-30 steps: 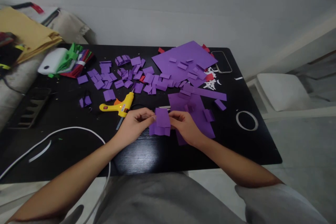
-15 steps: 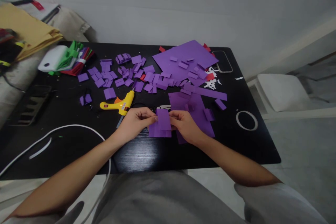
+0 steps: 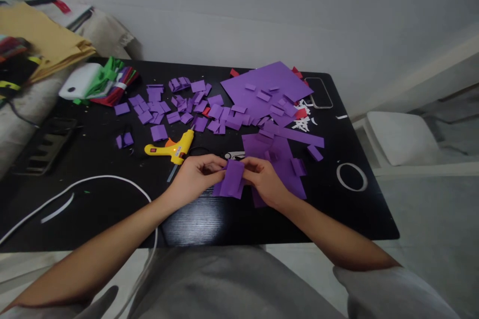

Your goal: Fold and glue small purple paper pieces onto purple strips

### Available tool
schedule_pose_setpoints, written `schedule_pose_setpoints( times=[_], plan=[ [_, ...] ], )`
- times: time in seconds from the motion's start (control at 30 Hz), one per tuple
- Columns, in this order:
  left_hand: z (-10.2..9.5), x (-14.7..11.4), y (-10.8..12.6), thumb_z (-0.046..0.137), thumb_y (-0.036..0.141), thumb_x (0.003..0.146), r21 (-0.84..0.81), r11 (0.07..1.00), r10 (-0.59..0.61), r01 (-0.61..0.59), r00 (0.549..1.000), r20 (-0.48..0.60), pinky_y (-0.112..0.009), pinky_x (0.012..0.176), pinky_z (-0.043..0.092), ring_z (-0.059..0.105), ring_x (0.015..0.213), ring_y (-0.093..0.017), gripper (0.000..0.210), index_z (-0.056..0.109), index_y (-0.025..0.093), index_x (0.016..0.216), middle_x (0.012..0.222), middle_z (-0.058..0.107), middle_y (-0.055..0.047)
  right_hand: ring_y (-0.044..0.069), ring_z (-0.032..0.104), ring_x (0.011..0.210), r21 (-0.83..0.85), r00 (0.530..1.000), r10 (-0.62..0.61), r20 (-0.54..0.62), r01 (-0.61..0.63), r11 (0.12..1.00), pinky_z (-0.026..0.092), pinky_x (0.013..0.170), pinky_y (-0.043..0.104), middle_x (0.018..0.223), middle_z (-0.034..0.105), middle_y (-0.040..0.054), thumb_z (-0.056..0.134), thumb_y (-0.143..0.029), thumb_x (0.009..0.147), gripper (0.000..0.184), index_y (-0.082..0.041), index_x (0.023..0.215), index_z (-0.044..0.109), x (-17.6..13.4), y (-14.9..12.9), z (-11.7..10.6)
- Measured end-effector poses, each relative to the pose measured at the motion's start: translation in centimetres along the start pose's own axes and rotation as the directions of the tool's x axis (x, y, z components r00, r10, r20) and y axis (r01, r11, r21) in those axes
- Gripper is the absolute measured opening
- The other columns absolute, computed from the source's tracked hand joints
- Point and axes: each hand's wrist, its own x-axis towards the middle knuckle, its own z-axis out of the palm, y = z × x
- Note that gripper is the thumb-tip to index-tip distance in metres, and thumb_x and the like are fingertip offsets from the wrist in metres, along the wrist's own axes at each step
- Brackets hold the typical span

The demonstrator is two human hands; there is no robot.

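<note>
Between my two hands is a folded piece of purple paper (image 3: 232,179), held above the near middle of the black table. My left hand (image 3: 200,174) pinches its left edge with thumb and fingers. On the other side, my right hand (image 3: 264,179) grips the upper right edge. Just behind the hands lie scissors (image 3: 234,155), partly covered. A yellow glue gun (image 3: 172,148) rests left of them, a small light glowing on its body. Under and beside my right hand is a larger purple sheet (image 3: 286,169) with small folded pieces on it.
Many small folded purple papers (image 3: 179,104) spread over the table's middle. Behind them lies a big purple sheet (image 3: 269,84). A phone (image 3: 318,92), white paper scraps (image 3: 302,122) and a tape ring (image 3: 352,177) are at right. A white cable (image 3: 108,177) curves across the left.
The purple paper between my hands has been folded narrower and tilted slightly, and my fingers have drawn closer together at its top. The view has shifted a little.
</note>
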Motion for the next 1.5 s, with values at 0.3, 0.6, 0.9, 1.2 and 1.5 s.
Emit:
schedule_pose_setpoints(
  times=[0.3, 0.6, 0.9, 1.2, 1.5],
  plan=[
    [0.08, -0.01, 0.1, 0.076, 0.031, 0.078, 0.04, 0.998, 0.058, -0.056, 0.997, -0.054, -0.023, 0.067, 0.054, 0.07, 0.069, -0.015, 0.015, 0.077, 0.016, 0.081, 0.077, 0.078, -0.003, 0.014, 0.067, 0.069, -0.127, 0.997, -0.08, 0.004, 0.08, 0.989, 0.054, 0.07, 0.027, 0.076, 0.076, -0.0009, 0.094, -0.04, 0.069, 0.028, -0.019, 0.081, 0.08, -0.07, 0.07, -0.22],
    [0.07, 0.03, 0.3, 0.075, 0.031, 0.077, 0.02, 1.0, 0.014, -0.013, 0.999, -0.046, -0.024, 0.067, 0.053, 0.068, 0.068, -0.015, 0.017, 0.076, 0.015, 0.08, 0.075, 0.077, -0.003, 0.015, 0.068, 0.07, -0.188, 0.991, -0.127, 0.039, 0.132, 0.973, 0.055, 0.071, 0.029, 0.076, 0.076, 0.0002, 0.09, -0.037, 0.072, 0.023, -0.018, 0.083, 0.08, -0.08, 0.08, -0.19],
    [0.14, 0.02, 0.35, 0.072, 0.035, 0.077, 0.103, 0.995, -0.012, 0.012, 1.0, -0.001, -0.023, 0.06, 0.043, 0.056, 0.061, -0.012, 0.021, 0.069, 0.014, 0.078, 0.067, 0.066, 0.001, 0.016, 0.067, 0.068, -0.197, 0.988, -0.152, 0.028, 0.155, 0.968, 0.059, 0.068, 0.03, 0.072, 0.072, -0.0005, 0.086, -0.053, 0.076, 0.036, -0.019, 0.078, 0.076, -0.13, -0.25, 0.07],
    [0.15, 0.18, 0.4, 0.074, 0.041, 0.077, 0.076, 0.995, -0.066, 0.063, 0.997, 0.039, -0.022, 0.056, 0.037, 0.049, 0.056, -0.01, 0.026, 0.067, 0.015, 0.077, 0.064, 0.061, 0.003, 0.016, 0.07, 0.068, -0.098, 0.998, -0.066, -0.011, 0.065, 0.993, 0.064, 0.068, 0.031, 0.074, 0.074, 0.0004, 0.089, -0.054, 0.074, 0.039, -0.019, 0.084, 0.077, -0.06, -0.48, 0.06],
    [-0.06, 0.19, 0.09, 0.071, 0.033, 0.075, 0.061, 0.995, -0.084, 0.083, 0.996, 0.015, -0.024, 0.06, 0.044, 0.062, 0.062, -0.014, 0.019, 0.071, 0.015, 0.081, 0.07, 0.071, -0.001, 0.015, 0.073, 0.067, -0.103, 0.995, 0.02, 0.095, -0.011, 0.995, 0.066, 0.073, 0.031, 0.072, 0.075, -0.0005, 0.096, -0.048, 0.066, 0.038, -0.017, 0.079, 0.079, -0.17, -0.46, 0.0]
  ],
)
